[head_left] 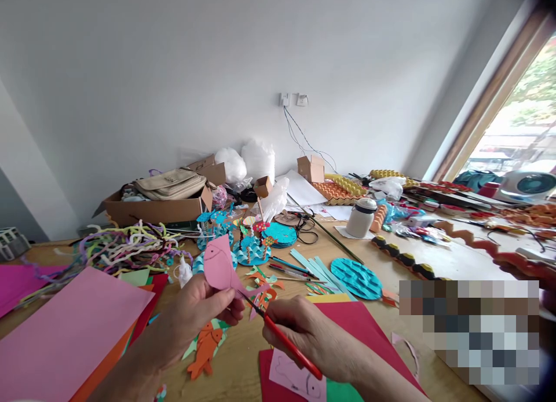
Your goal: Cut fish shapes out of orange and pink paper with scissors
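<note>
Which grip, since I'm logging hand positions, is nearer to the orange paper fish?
Left. The left grip, holding pink paper, is just above the orange paper fish; the right grip, on the red-handled scissors, is farther off to the right.

Pink paper (218,264) between scissor blades (251,301).

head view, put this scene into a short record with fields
left hand: holds pink paper with drawn lines
right hand: holds red-handled scissors, blades at the paper
near: orange fish cutouts, pink piece with a drawn fish on red sheet
left side: large pink sheet
farther back: tangled fuzzy stems, blue disc, white lidded jar
</note>
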A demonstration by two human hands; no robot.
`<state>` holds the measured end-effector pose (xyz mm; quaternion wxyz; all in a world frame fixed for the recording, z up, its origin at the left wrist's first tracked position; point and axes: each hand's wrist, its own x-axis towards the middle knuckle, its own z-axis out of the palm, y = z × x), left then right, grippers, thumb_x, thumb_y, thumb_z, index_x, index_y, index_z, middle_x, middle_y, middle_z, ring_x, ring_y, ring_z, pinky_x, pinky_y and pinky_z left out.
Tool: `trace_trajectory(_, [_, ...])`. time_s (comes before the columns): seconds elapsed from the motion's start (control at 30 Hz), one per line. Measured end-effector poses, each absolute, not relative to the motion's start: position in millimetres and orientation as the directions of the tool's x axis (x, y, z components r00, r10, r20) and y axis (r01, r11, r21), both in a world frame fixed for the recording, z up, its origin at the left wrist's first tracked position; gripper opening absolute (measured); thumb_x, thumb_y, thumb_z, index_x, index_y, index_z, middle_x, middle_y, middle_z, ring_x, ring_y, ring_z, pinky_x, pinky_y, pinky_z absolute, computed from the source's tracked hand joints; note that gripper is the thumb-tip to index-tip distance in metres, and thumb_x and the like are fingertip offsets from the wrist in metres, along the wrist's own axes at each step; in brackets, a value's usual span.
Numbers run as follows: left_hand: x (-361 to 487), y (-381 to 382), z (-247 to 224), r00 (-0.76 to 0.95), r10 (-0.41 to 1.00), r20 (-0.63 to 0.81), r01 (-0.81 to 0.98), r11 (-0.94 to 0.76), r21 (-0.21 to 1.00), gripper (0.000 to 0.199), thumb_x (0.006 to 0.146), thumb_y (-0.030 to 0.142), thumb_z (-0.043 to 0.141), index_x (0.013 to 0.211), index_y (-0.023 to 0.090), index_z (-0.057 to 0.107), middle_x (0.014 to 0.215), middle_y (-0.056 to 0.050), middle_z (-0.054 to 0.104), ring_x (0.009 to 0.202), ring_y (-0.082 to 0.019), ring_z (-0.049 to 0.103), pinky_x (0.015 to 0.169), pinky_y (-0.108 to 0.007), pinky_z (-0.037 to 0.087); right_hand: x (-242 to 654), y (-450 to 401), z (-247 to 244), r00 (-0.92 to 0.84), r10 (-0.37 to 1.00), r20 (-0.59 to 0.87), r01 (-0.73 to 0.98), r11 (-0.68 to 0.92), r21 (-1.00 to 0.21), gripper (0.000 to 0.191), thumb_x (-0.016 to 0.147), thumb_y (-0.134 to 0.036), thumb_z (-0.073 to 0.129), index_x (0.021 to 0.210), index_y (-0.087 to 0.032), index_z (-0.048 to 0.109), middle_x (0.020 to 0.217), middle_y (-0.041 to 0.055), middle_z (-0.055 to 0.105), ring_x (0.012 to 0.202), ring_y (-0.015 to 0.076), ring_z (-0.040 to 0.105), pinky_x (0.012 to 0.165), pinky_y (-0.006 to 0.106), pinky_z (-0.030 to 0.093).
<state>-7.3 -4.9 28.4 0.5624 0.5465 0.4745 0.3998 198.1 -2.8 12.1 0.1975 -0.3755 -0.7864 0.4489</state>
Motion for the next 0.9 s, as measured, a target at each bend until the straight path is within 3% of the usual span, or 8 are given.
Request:
trace_trajectory(0.6, [-5.1,0.5,22.2,0.179,0.980,-0.082,0.067,0.071,0.995,0.015,0.075,0.026,0.059,0.069,0.016,0.068,0.066,-0.001,0.067,0.065,-0.015,0.062,0.064,-0.026,0.052,197.4,-2.7,6.0,-0.609,0.790,0.078,0.395,0.386,-0.834,0.033,0.089,-0.028,0.048,0.060,-0.018,0.038,0.054,-0.0069,0.032,0.052,0.0075,0.027,0.043,0.019,0.021])
trace_trajectory(0.9, [-2.9,1.8,21.1,0.173,0.983,-0.066,0.060,0.056,0.997,0.014,0.076,0.026,0.059,0.070,0.016,0.067,0.067,-0.001,0.068,0.064,-0.015,0.063,0.066,-0.028,0.053,196.6,-4.6,13.0,-0.629,0.777,-0.008,0.359,0.282,-0.890,0.029,0.091,-0.029,0.045,0.064,-0.017,0.045,0.055,-0.0071,0.032,0.051,0.0075,0.029,0.044,0.018,0.024])
